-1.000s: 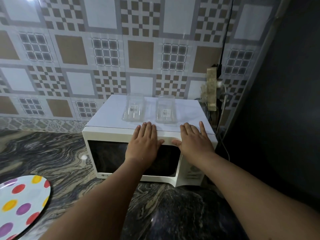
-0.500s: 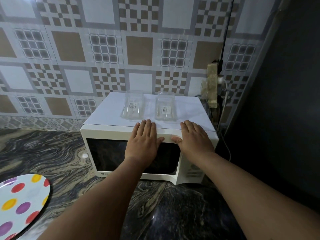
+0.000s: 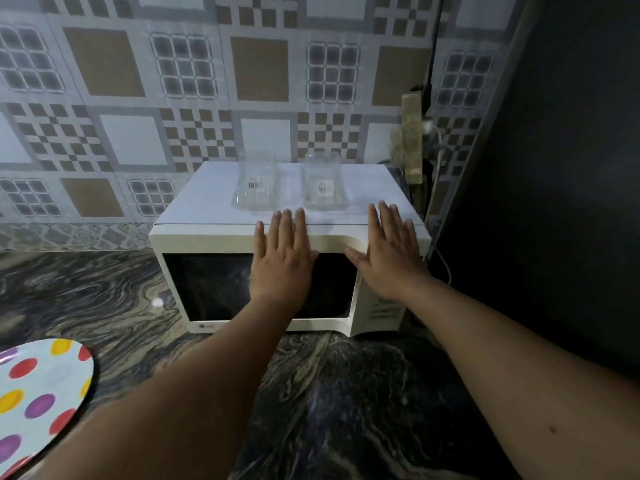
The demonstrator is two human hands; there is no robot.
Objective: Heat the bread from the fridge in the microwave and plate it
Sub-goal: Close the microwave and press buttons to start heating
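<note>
A white microwave stands on the dark marbled counter against the tiled wall, its dark door closed. My left hand lies flat with straight fingers over the top front edge and the door. My right hand is spread flat over the top right front corner, above the control panel. Both hands hold nothing. A white plate with coloured dots sits on the counter at the lower left. No bread is in view.
Two clear plastic containers with labels sit side by side on top of the microwave, just beyond my fingertips. A socket strip and cables hang at the microwave's right rear. A dark tall surface fills the right side.
Both hands stay over the microwave's top front edge with fingers spreading slightly wider. The camera view has shifted a little; nothing was picked up or opened.
</note>
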